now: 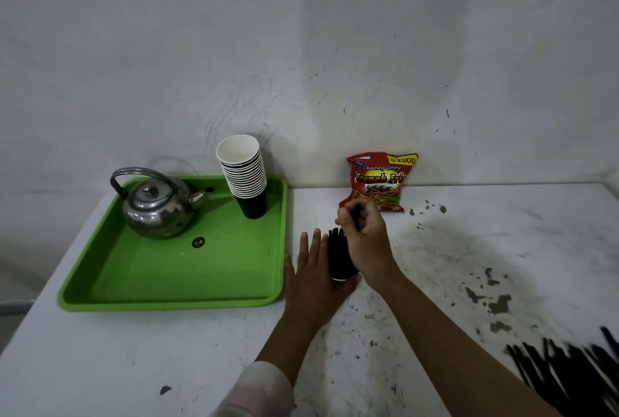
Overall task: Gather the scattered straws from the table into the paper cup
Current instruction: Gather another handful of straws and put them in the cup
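Straws [569, 373]: light, stiff, slippery; we pinch mid-length. Right hand [363, 235] clamped on some over the cup [340, 262]; left hand [316, 269] flat, steadying.

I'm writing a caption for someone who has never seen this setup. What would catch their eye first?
Probably the bright green tray on the left, carrying a metal kettle and a stack of paper cups. Next, at centre, the left hand steadies a black cup while the right hand lowers black straws into it. A red snack bag leans against the wall, and loose straws lie at bottom right.
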